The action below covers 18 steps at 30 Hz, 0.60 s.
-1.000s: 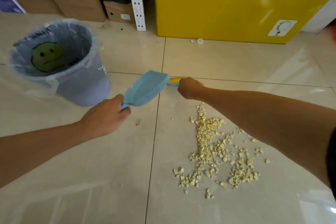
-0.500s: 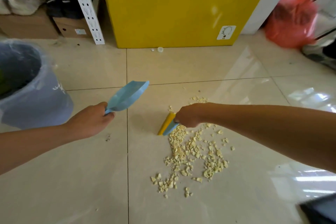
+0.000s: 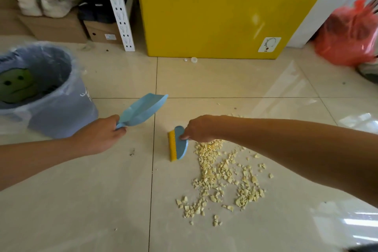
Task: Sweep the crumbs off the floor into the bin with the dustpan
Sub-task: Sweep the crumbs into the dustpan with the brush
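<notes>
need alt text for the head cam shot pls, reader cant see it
A person's right hand holds a small blue brush with yellow bristles at the left edge of a scatter of pale crumbs on a tiled floor, while the left hand grips a blue dustpan nearer a bag-lined bin at left. A yellow cabinet stands behind.

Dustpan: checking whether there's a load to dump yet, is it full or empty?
Empty: the dustpan, held up by the left hand, shows bare blue inside; the crumbs lie on the floor.
</notes>
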Each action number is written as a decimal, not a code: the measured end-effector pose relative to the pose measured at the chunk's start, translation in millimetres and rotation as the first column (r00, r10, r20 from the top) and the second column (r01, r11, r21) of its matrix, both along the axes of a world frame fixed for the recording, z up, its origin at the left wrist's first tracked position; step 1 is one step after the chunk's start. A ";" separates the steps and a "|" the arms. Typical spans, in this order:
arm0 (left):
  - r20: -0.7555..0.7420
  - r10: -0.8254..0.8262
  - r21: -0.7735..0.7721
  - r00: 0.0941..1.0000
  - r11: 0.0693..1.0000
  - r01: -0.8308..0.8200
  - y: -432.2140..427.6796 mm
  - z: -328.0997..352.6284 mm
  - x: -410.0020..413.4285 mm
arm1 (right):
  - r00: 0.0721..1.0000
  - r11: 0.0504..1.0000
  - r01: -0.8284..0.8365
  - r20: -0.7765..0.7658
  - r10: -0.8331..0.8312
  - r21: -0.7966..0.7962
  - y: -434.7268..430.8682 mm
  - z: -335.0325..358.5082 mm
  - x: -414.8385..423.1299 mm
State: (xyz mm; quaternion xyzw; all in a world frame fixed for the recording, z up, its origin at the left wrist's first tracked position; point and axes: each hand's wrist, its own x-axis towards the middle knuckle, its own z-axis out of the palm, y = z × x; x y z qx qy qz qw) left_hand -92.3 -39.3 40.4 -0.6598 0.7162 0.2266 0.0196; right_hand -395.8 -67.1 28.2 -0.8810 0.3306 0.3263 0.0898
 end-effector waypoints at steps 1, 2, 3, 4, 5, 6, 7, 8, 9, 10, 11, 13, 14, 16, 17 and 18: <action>0.014 0.000 0.005 1.000 1.000 0.000 0.3 -1.3 2.7 | 0.998 0.999 -0.022 -0.058 0.025 0.037 -2.7 4.8 -7.6; 0.025 0.001 0.012 1.000 1.000 -0.001 0.2 -2.8 4.7 | 0.994 0.996 -0.005 -0.106 0.015 0.086 -5.7 8.5 -15.9; 0.028 -0.001 0.020 1.000 1.000 0.001 0.2 -4.0 5.5 | 0.990 0.989 0.044 -0.140 -0.025 0.140 -7.3 12.9 -23.7; 0.026 -0.005 0.027 1.000 1.000 0.005 -0.1 -5.3 5.0 | 0.985 0.978 0.104 -0.156 -0.076 0.182 -10.1 14.2 -31.0; 0.022 -0.010 0.036 1.000 0.999 0.010 -0.6 -6.7 3.4 | 0.980 0.962 0.160 -0.151 -0.129 0.222 -14.2 15.0 -36.9; 0.020 -0.011 0.043 1.000 0.999 0.011 -1.7 -7.8 1.5 | 0.972 0.940 0.220 -0.135 -0.190 0.260 -22.2 14.6 -43.4; 0.022 -0.013 0.044 1.000 0.999 0.012 -3.1 -7.8 -0.7 | 0.956 0.905 0.294 -0.104 -0.275 0.306 -32.1 16.0 -50.4; 0.034 -0.018 0.036 0.999 0.999 0.017 -5.5 -8.8 -0.6 | 0.921 0.851 0.381 -0.073 -0.382 0.360 -44.2 17.8 -58.8; 0.054 -0.031 0.017 0.998 0.999 0.030 -8.7 -10.6 2.2 | 0.873 0.786 0.459 -0.046 -0.486 0.414 -55.6 22.9 -67.0; 0.073 -0.034 0.005 0.997 0.999 0.033 -12.6 -12.1 7.2 | 0.821 0.737 0.522 -0.019 -0.571 0.430 -67.4 27.7 -75.8; 0.088 -0.032 -0.005 0.996 0.999 0.033 -16.0 -13.4 13.9 | 0.773 0.709 0.571 0.022 -0.635 0.414 -77.3 32.7 -82.9; 0.118 -0.034 -0.031 0.992 0.999 0.038 -19.8 -16.3 27.9 | 0.709 0.711 0.642 0.131 -0.693 0.287 -90.9 35.1 -92.6; 0.126 -0.039 -0.046 0.991 0.998 0.045 -19.5 -16.8 32.1 | 0.706 0.725 0.664 0.166 -0.688 0.182 -94.4 31.5 -95.4; 0.137 -0.059 -0.084 0.989 0.994 0.071 -15.0 -15.0 31.1 | 0.729 0.738 0.675 0.159 -0.665 -0.010 -97.0 19.1 -99.6; 0.156 -0.074 -0.107 0.985 0.990 0.091 -10.6 -13.0 26.6 | 0.722 0.722 0.689 0.144 -0.677 -0.064 -98.1 9.6 -102.2; 0.193 -0.085 -0.136 0.977 0.984 0.112 -5.3 -11.1 20.5 | 0.710 0.703 0.704 0.137 -0.691 -0.097 -100.8 -1.5 -106.0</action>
